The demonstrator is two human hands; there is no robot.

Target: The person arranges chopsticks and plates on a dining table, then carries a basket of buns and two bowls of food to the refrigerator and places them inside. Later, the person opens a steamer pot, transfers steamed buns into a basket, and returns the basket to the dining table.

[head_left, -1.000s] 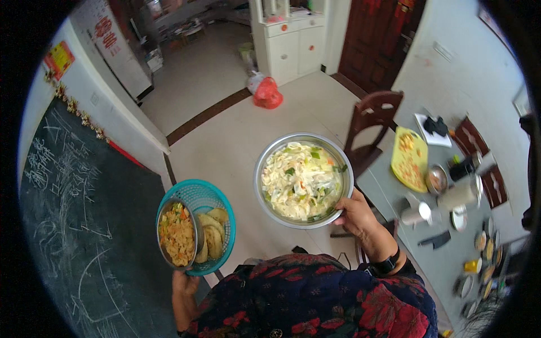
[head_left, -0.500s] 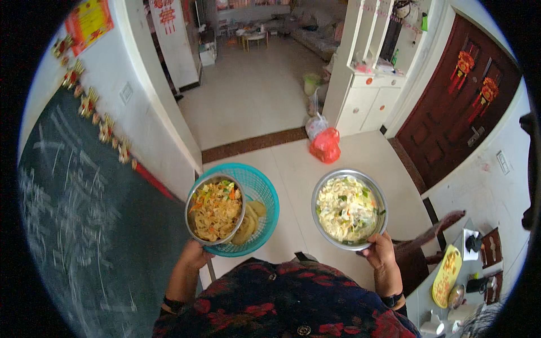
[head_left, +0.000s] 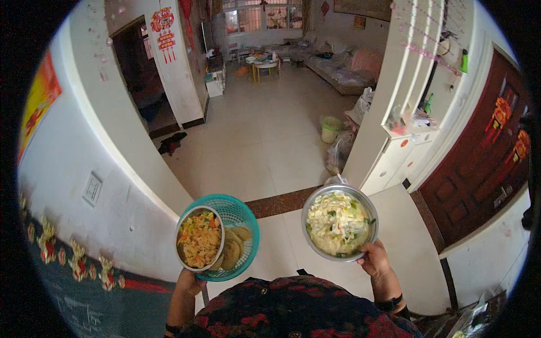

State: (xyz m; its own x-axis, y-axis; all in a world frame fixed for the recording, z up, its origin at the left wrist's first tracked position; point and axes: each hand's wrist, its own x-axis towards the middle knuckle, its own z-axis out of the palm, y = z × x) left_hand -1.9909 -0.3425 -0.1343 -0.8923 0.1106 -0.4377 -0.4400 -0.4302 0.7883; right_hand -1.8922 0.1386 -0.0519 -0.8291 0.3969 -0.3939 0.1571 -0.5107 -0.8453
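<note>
My left hand (head_left: 190, 283) is closed on the near edge of a teal plastic basket (head_left: 251, 221). Inside it, on the left, a steel bowl (head_left: 222, 243) tilts against the rim, filled with shredded stir-fried food (head_left: 198, 241) with orange and green bits. Round pale flatbreads (head_left: 232, 253) lie beside that bowl. On the other side, my right hand (head_left: 374, 259) grips the lower right rim of a larger steel bowl (head_left: 306, 226). It contains a pale, noodle-like dish (head_left: 337, 224) with green pieces. My left fingers are mostly hidden beneath the basket.
A dark threshold strip (head_left: 287, 201) crosses the floor ahead, between a wall edge (head_left: 141, 163) at left and a white cabinet (head_left: 389, 160) at right. Bags (head_left: 338, 155) and a green bin (head_left: 331, 128) stand by the cabinet. Farther off are a low table (head_left: 265, 63) and sofa (head_left: 344, 70).
I have moved forward toward the threshold, and the view has tilted up to show more of the far room. Both hands still carry the basket and the bowl. The red bag has left sight.
</note>
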